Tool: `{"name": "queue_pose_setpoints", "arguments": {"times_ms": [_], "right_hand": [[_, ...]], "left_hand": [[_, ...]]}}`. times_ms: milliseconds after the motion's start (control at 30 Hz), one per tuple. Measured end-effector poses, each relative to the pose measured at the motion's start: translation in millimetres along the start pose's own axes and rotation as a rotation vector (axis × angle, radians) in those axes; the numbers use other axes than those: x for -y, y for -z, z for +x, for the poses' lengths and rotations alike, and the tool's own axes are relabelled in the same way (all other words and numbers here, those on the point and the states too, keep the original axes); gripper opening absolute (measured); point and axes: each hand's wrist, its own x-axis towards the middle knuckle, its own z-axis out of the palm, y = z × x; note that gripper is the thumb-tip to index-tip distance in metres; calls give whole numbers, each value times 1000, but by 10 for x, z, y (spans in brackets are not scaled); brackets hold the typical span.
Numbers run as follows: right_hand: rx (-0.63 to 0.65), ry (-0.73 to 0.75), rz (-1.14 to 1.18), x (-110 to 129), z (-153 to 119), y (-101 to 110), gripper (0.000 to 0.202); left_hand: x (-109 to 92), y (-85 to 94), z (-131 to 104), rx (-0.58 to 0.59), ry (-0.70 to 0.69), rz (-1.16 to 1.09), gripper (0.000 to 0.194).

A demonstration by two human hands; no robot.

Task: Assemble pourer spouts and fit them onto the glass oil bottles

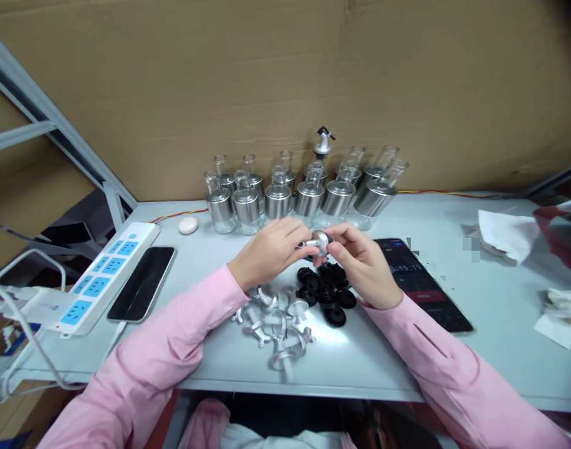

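My left hand is closed around the narrow end of a silver pourer spout, which lies sideways with its round flange to the right. My right hand pinches at the flange side, where a bit of a black rubber stopper shows between the fingertips, mostly hidden. Under the hands lies a pile of black rubber stoppers with round, ringed shapes. To its left, below my left hand, is a heap of loose silver pourer spouts. Behind stand several glass bottles with metal sleeves; one carries a silver and black pourer.
On the left are a white power strip, a dark phone and a white round object. A phone with a lit timer lies right of my hand. Crumpled white paper is farther right. Cardboard backs the table.
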Motion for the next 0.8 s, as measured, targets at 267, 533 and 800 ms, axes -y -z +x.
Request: {"name": "queue_pose_setpoints", "arguments": {"times_ms": [267,533,800], "right_hand": [[-43,-34,143,19,-57,-72,30],[-161,94,93,148,-138,-210,24],[-188,684,-317,141,-179,-168,25]], "left_hand": [[42,252,77,261,64,-211,56],[-31,435,130,297,73,-401,42],[-104,442,151,315,47,-387,52]]}}
